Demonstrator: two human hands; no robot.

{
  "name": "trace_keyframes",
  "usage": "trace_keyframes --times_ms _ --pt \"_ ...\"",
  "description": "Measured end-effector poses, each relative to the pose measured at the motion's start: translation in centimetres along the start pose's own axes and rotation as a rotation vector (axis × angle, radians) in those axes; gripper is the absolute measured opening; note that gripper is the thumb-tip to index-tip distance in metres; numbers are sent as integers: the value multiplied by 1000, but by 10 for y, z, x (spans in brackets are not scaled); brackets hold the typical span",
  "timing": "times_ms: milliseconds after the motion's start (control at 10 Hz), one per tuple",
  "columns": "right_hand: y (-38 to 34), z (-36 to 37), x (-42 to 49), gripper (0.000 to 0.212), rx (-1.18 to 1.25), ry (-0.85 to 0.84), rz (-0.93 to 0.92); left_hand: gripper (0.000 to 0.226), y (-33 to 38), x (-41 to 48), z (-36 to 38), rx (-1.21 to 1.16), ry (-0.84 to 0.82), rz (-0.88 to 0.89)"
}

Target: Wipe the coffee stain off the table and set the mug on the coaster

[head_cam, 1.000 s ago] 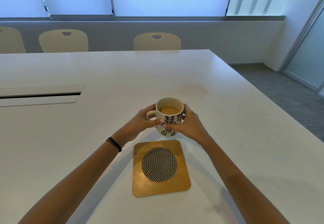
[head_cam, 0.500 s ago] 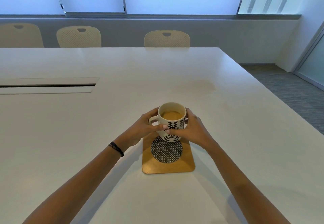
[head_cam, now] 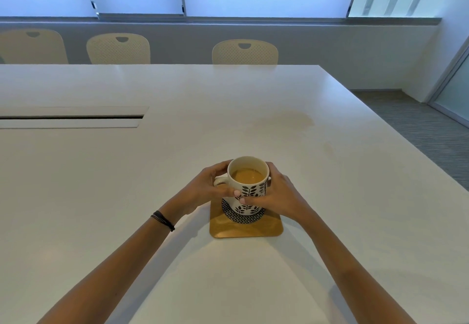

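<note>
Mug [head_cam: 248, 191]: cream ceramic cylinder with black leaf prints, upright, holding tan coffee; its loop handle sticks out at 9 o'clock. It sits over the round woven pad of the coaster; I cannot tell whether its base touches the pad.
Coaster [head_cam: 246, 227]: square wooden board with rounded corners, smooth and golden, a dark mesh disc set in its middle; it lies flat on the table straight in front of me.
Left hand [head_cam: 205, 191]: my fingers wrap the mug's handle side, thumb across the front of the wall.
Right hand [head_cam: 276, 197]: cupped on the mug at 3 o'clock, thumb meeting the left thumb on the front.
Wristband [head_cam: 163, 221]: thin dark cords around my left wrist.
Stain [head_cam: 284, 120]: faint brownish smear, irregular, at 1 o'clock from the mug and well apart from it.
Table [head_cam: 101, 184]: broad, smooth, white and matt, with a long narrow slot [head_cam: 68, 117] at 10 o'clock.
Chairs [head_cam: 245, 52]: cream perforated plastic backs along the far edge at 12 o'clock.
</note>
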State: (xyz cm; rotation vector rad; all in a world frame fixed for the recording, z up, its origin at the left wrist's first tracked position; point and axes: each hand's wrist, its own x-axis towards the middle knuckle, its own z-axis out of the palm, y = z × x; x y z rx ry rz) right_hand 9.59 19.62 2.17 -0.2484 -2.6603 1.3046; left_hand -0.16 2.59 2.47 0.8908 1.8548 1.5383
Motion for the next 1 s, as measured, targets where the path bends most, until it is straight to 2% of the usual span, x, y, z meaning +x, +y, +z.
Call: trace_keyframes --times_ms 500,600,800,900,1000 --pt "7 -1 0 95 -22 -118 -15 63 -3 -7 0 65 -9 2" --pt "7 -7 1 88 16 -184 -14 62 -4 -7 -4 90 -47 14" --pt "10 -42 18 75 46 -530 38 67 12 -4 -30 140 -339 -115" --pt "15 -54 33 70 -99 -651 73 69 19 3 -48 198 -467 -184" --pt "14 -63 51 62 -299 -623 114 64 30 13 -69 248 -525 -213"
